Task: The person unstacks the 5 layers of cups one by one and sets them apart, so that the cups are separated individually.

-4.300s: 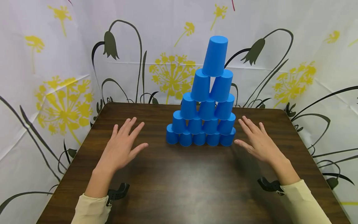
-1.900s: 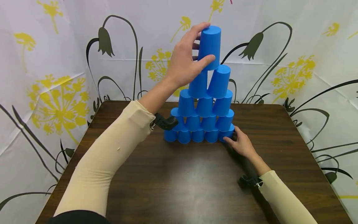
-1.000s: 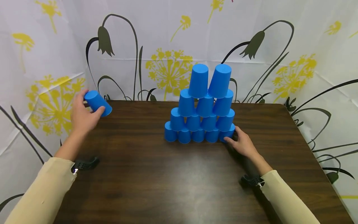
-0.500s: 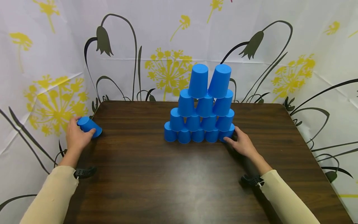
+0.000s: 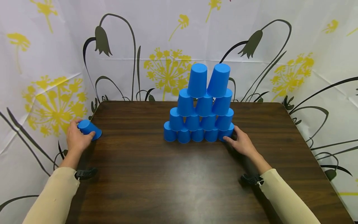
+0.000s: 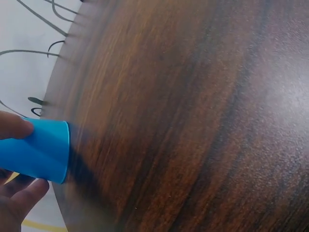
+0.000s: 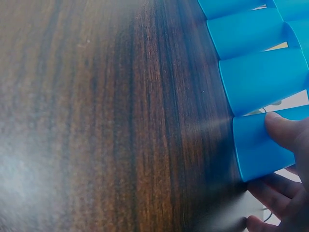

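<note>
A pyramid of upside-down blue plastic cups (image 5: 192, 121) stands toward the back of the table, two cups on its top row and wider rows below. At the table's far left side, my left hand (image 5: 76, 138) grips a single blue cup (image 5: 89, 128), mouth down, thumb on the near side. The left wrist view shows that cup's rim right at the tabletop and fingers around its body. My right hand (image 5: 242, 143) holds the bottom row's right-end cup (image 7: 258, 150) between thumb and fingers. Its fingers are partly hidden behind that cup in the head view.
The dark wood table (image 5: 184, 180) has its left edge close by the left hand's cup. White cloth (image 5: 117, 81) printed with flowers hangs behind and beside the table. A black strap device (image 5: 86, 173) sits on each wrist.
My left hand has taken the pyramid's top cup, carried it left and lowered it to the table. My right hand has moved in and taken hold of the bottom right cup, staying there since.
</note>
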Motion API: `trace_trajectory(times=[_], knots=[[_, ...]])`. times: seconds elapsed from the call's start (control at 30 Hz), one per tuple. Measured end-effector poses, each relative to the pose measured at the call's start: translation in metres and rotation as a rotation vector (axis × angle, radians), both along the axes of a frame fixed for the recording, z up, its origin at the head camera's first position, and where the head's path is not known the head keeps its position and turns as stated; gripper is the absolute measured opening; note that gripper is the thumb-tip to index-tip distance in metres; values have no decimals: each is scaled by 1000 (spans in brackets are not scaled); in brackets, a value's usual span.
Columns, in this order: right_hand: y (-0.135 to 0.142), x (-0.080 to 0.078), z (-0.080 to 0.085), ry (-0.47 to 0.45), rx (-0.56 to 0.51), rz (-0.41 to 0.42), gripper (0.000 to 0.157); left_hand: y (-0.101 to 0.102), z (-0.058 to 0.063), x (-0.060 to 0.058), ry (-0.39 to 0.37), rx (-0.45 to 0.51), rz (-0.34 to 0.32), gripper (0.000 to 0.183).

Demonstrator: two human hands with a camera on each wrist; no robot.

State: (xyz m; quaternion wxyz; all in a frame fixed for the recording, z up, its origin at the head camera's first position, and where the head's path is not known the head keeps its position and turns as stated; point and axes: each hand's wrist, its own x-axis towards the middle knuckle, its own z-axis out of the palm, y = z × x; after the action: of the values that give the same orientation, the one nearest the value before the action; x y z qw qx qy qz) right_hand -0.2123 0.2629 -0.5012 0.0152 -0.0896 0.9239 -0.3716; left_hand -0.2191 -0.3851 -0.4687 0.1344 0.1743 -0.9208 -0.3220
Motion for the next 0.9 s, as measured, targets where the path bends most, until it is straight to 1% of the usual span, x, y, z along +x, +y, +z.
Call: trace_trajectory(times=[0.23,0.4,0.5,0.57,0.63,0.7,0.73,0.8,0.87,0.9], knots=[[0,-1,0,5,-5,-1,69,0,-1,-1,-13,8,-10,74],[1,0,-2,-4,-3,3,69,-2,-1,0,-28,-3,-32,78],[0,0,-3,-11,-4,6,69,-1,3,3,-27,-5,-29,82],[0,0,-3,-12,-3,7,70,2,8,4,0,-19,-15,83],[0,0,-2,-11,-4,8,70,7,14,5,59,-40,7,81],[0,0,-2,-7,-3,9,70,14,22,3,160,-67,15,79],[0,0,-2,-6,-3,10,70,19,27,1,222,-86,11,78],[1,1,-1,-5,-4,12,69,32,40,-2,336,-125,-27,76],[1,1,-1,-1,-5,14,68,50,55,-6,447,-160,-98,74],[1,1,-1,0,-6,15,68,61,64,-7,488,-174,-146,73]])
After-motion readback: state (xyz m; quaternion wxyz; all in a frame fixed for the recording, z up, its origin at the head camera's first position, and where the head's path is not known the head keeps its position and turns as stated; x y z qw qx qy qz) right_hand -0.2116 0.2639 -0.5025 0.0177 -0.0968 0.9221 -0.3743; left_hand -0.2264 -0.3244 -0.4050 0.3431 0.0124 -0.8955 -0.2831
